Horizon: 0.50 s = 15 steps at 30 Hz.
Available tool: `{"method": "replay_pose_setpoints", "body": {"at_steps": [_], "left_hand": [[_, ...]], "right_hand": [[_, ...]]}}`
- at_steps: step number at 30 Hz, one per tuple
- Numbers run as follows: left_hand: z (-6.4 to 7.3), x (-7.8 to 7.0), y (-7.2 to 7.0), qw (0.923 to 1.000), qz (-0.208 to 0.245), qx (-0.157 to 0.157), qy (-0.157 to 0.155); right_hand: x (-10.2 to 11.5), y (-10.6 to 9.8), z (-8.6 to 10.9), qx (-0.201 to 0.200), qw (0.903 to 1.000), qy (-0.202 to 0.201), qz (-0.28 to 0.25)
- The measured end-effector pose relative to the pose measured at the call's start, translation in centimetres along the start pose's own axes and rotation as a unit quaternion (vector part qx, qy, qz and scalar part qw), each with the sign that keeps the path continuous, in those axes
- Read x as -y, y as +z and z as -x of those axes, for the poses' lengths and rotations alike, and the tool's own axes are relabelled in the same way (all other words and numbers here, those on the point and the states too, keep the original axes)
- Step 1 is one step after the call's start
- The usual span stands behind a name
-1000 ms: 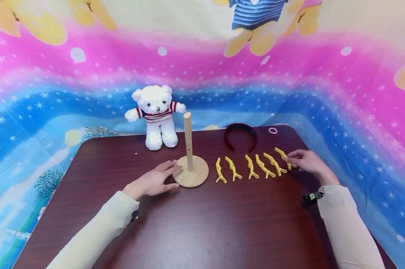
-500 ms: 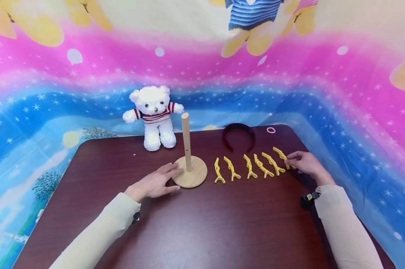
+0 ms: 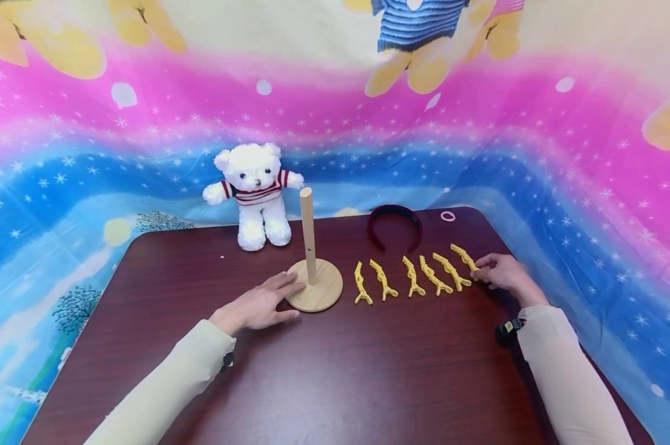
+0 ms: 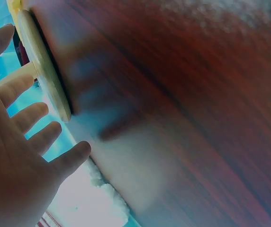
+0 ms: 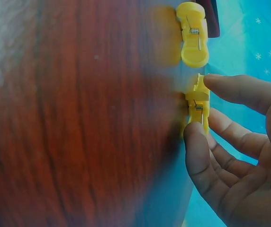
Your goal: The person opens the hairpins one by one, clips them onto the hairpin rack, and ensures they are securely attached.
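Note:
Several yellow hair clips with forked ends lie in a row across the table. My right hand (image 3: 504, 272) pinches the forked end of the rightmost yellow hair clip (image 3: 464, 256). In the right wrist view, that clip's small metal spring shows between thumb and fingers, beside a neighbouring clip (image 5: 194, 40). A wooden stand (image 3: 324, 293), a round base with an upright post, stands left of the row. My left hand (image 3: 259, 305) lies spread with its fingertips over the left edge of that base. From the left wrist view, the fingers (image 4: 45, 137) are extended and apart.
A white teddy bear (image 3: 257, 176) in a striped sweater stands at the back of the table (image 3: 368, 377). Behind the clips lie a dark red headband (image 3: 375, 235) and a pink ring-shaped band (image 3: 448, 216). A printed cloth hangs around the back and sides.
My right hand has shifted slightly at the rightmost clip and keeps its fingers there. The left hand stays at the wooden base. The head view has moved a little.

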<state>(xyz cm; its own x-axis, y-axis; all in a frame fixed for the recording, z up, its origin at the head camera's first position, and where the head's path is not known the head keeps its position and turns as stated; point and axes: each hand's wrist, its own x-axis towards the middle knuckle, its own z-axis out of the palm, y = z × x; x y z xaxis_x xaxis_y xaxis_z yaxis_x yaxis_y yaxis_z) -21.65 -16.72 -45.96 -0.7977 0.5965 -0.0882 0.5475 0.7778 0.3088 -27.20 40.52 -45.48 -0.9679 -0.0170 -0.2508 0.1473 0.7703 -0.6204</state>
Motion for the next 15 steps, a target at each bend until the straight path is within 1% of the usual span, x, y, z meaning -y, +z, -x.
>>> {"method": "replay_pose_setpoints", "body": {"at_steps": [15], "left_hand": [[-0.43,-0.14,0.21,0.9999,0.003,0.002,0.013]], "right_hand": [[0.01,0.04,0.25,-0.02,0.9986,0.031,0.038]]}}
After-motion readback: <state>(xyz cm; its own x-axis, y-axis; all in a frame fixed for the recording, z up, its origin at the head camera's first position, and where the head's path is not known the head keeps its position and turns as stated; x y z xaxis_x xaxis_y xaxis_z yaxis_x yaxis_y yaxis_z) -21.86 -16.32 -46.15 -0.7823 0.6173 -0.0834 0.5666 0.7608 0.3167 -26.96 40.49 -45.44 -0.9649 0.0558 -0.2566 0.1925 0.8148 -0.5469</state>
